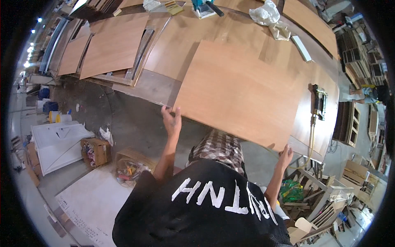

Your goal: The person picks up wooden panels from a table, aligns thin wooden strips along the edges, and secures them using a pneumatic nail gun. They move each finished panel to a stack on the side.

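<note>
A large rectangular light-brown wooden panel (240, 92) lies over the worktable in front of me, its near edge sticking out past the table toward my body. My left hand (173, 122) is at the panel's near left corner, thumb and a finger either side of it; the other fingers are partly hidden. At the near right corner, my right hand (285, 155) pinches the edge with its fingers bent. On the table right of the panel rests a dark pneumatic nail gun (319, 102) with a yellow hose (312, 138) hanging over the edge.
More panels (115, 45) lie over a wooden frame (142, 55) at the left. Crumpled plastic (264, 13), a white strip (301, 48) and a teal tool (202, 9) sit at the back. Below are a cardboard box (95, 152) and a scrap-wood crate (325, 201).
</note>
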### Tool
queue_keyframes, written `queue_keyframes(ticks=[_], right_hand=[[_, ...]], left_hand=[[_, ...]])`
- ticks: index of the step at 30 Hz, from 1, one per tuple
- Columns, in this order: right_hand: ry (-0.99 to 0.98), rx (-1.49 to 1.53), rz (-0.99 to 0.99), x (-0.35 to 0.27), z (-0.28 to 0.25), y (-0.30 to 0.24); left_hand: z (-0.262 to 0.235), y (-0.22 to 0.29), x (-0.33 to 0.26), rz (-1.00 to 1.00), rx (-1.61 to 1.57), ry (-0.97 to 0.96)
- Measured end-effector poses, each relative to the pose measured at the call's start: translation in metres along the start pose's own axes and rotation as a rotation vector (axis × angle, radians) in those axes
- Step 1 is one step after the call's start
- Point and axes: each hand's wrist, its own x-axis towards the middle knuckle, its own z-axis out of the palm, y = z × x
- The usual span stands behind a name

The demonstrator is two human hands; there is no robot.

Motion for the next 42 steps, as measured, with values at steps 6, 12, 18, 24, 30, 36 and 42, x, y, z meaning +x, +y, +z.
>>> queue_keyframes(ticks=[6,12,18,24,30,36,42], right_hand=[[-0.237,-0.135,0.219,-0.038,-0.031,-0.004],[-0.695,0.158,0.558,0.004,-0.012,-0.021],[-0.907,0.299,0.505,0.037,-0.035,0.015],[-0.766,0.022,0.328,-0.158,0.011,-0.139],[-0.437,-0.01,0.242,-0.281,0.053,-0.129],[-0.284,0.167,0.116,-0.42,0.154,-0.18],[-0.22,0.364,0.065,-0.494,0.268,-0.213]], left_hand=[[-0.036,-0.017,-0.041,-0.597,-0.793,0.336],[-0.029,-0.069,-0.095,-0.815,-1.376,0.006],[-0.024,-0.064,-0.102,-0.721,-1.355,-0.406],[-0.064,-0.05,-0.06,-0.626,-1.293,-0.46],[-0.151,-0.048,0.021,-0.625,-1.382,-0.586],[-0.282,-0.028,0.162,-0.542,-1.347,-0.629],[-0.369,0.014,0.329,-0.29,-1.287,-0.718]])
